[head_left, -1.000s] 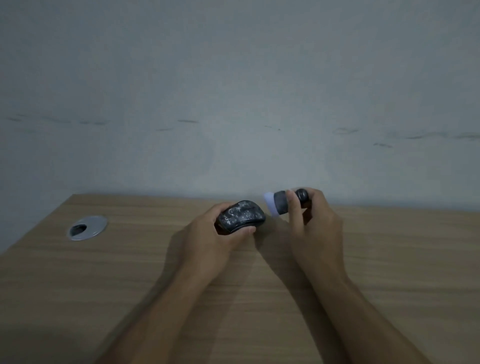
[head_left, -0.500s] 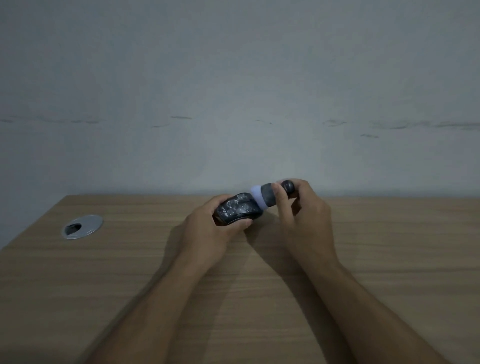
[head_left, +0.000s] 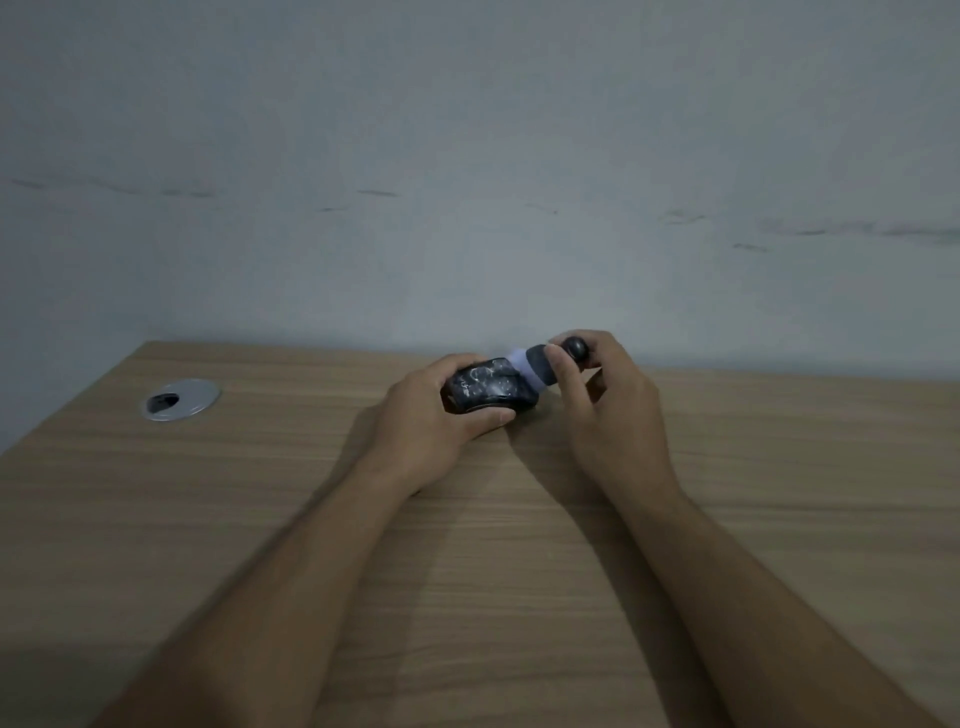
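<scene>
A dark, rounded object (head_left: 488, 389) with pale marbled streaks sits at the far middle of the wooden desk, gripped by my left hand (head_left: 431, 431), thumb in front and fingers behind. My right hand (head_left: 608, 410) holds a short dark cylinder (head_left: 545, 364) with a pale lilac end and a round black cap. The lilac end touches the top right of the marbled object. What either thing is stays unclear in the dim light.
A round silver cable grommet (head_left: 179, 399) is set into the desk (head_left: 208, 519) at the far left. A grey wall rises straight behind the desk's far edge, close behind both hands.
My right hand brought the cylinder leftward until its pale end met the marbled object. My left hand kept its grip on that object.
</scene>
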